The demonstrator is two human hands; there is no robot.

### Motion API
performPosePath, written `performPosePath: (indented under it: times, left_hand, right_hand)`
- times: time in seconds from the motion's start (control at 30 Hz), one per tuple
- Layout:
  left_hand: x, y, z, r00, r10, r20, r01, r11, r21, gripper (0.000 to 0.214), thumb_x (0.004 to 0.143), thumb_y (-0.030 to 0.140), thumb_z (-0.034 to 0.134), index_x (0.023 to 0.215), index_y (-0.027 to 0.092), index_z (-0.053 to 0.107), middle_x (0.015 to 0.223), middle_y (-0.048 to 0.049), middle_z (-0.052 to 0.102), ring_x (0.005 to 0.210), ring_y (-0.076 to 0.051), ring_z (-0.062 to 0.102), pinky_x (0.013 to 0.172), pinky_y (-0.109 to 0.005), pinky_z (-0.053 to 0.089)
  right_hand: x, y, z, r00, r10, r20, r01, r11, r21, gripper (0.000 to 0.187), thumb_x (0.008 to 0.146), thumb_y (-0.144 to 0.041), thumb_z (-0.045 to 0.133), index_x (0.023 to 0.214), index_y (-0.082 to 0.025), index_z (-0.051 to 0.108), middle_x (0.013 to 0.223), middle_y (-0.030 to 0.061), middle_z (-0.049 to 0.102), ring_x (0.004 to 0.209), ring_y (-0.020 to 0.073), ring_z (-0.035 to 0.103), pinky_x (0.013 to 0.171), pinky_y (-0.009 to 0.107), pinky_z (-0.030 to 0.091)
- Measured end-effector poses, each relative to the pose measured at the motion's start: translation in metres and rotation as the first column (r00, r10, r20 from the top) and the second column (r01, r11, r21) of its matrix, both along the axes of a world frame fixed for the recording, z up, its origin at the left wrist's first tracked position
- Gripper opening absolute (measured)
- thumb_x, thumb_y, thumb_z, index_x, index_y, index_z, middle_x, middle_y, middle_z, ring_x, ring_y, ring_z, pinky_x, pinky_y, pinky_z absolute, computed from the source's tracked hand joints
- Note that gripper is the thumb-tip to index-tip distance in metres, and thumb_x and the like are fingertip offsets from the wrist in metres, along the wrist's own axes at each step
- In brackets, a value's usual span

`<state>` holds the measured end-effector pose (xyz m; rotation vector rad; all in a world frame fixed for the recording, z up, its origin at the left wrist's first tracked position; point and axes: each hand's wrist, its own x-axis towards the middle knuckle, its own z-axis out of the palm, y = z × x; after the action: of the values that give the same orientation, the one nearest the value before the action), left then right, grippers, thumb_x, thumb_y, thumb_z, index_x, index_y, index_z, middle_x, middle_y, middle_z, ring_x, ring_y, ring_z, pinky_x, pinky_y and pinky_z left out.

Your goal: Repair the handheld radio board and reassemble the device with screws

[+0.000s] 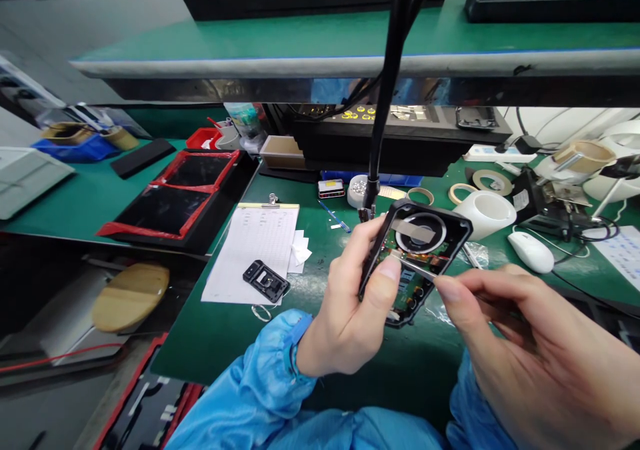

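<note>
Over the green bench (323, 250), the open phone (409, 283) — its circuit board showing — is held up between two hands. With the phone as the clock's centre, a strip of green surface shows at nine, between the left hand (350, 303) and the clipboard (230, 263); the bench's side edge runs past that, toward eight. A shelf (300, 43) bounds the far side, its front edge spanning ten to two, and a black stand (385, 103) comes down between eleven and twelve, near the phone. Room is tight at two, where a white roll (500, 210) sits just behind the phone's corner.

Counted: one small cover (267, 280) on the clipboard, two dark panels (165, 207) between nine and ten, three tape rings (508, 183) from twelve to two, one mouse (530, 250) at three.

The left hand is wrapped round the phone's left side, thumb over the board. The right hand (520, 330) pinches a thin metal tool (420, 268), its tip beside that thumb — touching or not, I cannot tell.
</note>
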<state>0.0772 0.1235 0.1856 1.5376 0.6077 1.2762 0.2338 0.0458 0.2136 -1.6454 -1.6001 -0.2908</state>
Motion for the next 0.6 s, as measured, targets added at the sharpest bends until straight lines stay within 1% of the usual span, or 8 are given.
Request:
performPosePath:
  times: [0.17,0.3,0.47,0.6]
  left_hand:
    - [0.0009,-0.0009,0.0012,1.0,0.008,0.011,-0.008,1.0,-0.016,0.039,0.123,0.048,0.057,0.152,0.024,0.071,0.139,-0.008,0.085,0.129,-0.03,0.081,0.114,-0.044,0.069]
    - [0.0012,-0.0022,-0.0001,0.999,-0.013,0.046,0.014,1.0,-0.025,0.036,0.124,0.044,0.057,0.153,0.027,0.071,0.14,-0.0061,0.084,0.131,-0.029,0.081,0.116,-0.043,0.068]
    - [0.0011,-0.0033,-0.002,0.999,-0.014,0.038,0.016,0.999,-0.039,0.039,0.124,0.048,0.057,0.154,0.027,0.07,0.139,-0.0064,0.084,0.131,-0.03,0.082,0.113,-0.044,0.07]
    - [0.0011,-0.0028,-0.0007,1.0,-0.001,0.03,0.002,1.0,-0.022,0.038,0.124,0.046,0.057,0.154,0.026,0.07,0.139,-0.0066,0.084,0.129,-0.029,0.082,0.114,-0.042,0.069]
  right_hand:
    - [0.0001,-0.0019,0.0026,1.0,0.004,0.015,-0.005,1.0,0.006,0.034,0.123,-0.049,0.057,0.1,-0.027,0.068,0.078,-0.0042,0.078,0.055,0.0093,0.072,0.055,0.021,0.055]
    - [-0.0006,-0.0015,0.0034,0.999,0.003,0.042,-0.003,1.0,0.005,0.035,0.124,-0.05,0.055,0.101,-0.027,0.067,0.078,-0.0051,0.078,0.056,0.0076,0.072,0.055,0.018,0.054]
    - [-0.0004,-0.0032,0.0048,0.999,0.008,0.05,-0.008,1.0,-0.005,0.031,0.123,-0.046,0.057,0.101,-0.027,0.067,0.079,-0.004,0.079,0.057,0.0097,0.075,0.054,0.02,0.055]
    - [-0.0003,-0.0016,0.0041,0.999,0.014,0.034,-0.014,1.0,-0.006,0.032,0.124,-0.047,0.056,0.101,-0.027,0.067,0.079,-0.0041,0.079,0.057,0.0087,0.074,0.057,0.019,0.057]
